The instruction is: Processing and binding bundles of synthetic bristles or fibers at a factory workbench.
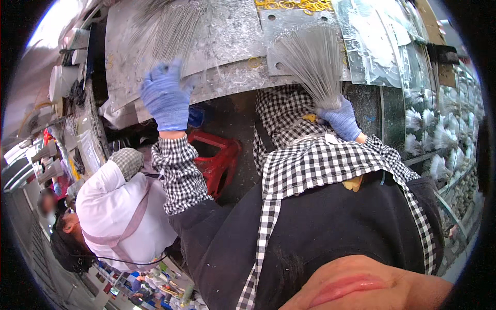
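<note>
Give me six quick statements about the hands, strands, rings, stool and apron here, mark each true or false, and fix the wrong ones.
1. The right hand grips a bundle of grey strands. True.
2. The left hand is bare. False: it wears a blue glove.
3. The stool is red. True.
4. The yellow rings are piled on the stool. False: they are at the far side of the metal table.
5. The apron is plain white. False: it is checked black and white.
6. More strands lie on the table beyond the left hand. True.
</note>
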Tool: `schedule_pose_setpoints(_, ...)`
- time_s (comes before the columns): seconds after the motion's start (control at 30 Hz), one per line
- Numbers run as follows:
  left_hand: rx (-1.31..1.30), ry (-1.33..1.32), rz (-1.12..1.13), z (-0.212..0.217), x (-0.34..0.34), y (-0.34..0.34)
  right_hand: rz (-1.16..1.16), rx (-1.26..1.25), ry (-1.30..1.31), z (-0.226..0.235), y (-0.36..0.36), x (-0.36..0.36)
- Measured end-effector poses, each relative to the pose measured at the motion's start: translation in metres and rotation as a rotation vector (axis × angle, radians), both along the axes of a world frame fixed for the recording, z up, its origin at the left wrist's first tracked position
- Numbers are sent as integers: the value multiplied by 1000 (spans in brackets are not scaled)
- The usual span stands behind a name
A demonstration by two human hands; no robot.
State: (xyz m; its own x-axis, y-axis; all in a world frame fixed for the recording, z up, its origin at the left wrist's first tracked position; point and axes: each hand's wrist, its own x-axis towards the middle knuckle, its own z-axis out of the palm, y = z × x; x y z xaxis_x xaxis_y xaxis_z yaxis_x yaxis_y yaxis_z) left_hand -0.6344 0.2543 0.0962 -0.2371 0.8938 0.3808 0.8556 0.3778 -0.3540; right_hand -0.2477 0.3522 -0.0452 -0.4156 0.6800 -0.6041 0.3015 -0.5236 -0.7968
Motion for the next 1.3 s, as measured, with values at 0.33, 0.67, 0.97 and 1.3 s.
schedule_pose_setpoints(0.33, -192, -1747, -427, -44, 150, -8, -182, 358, 343, 120, 0, -4)
schedule_pose_setpoints(0.67, -175, -2414, -236, -149, 217, 51, 73, -544, 435, 66, 6, -18)
schedule_pose_setpoints(0.97, -234, -2420, 95, -64, 216, 37, 310, 448, 422, 72, 0, -20)
schedule_pose_setpoints(1.3, 135, -2778, -350, -51, 155, 55, 553, -218, 425, 35, 26, -4)
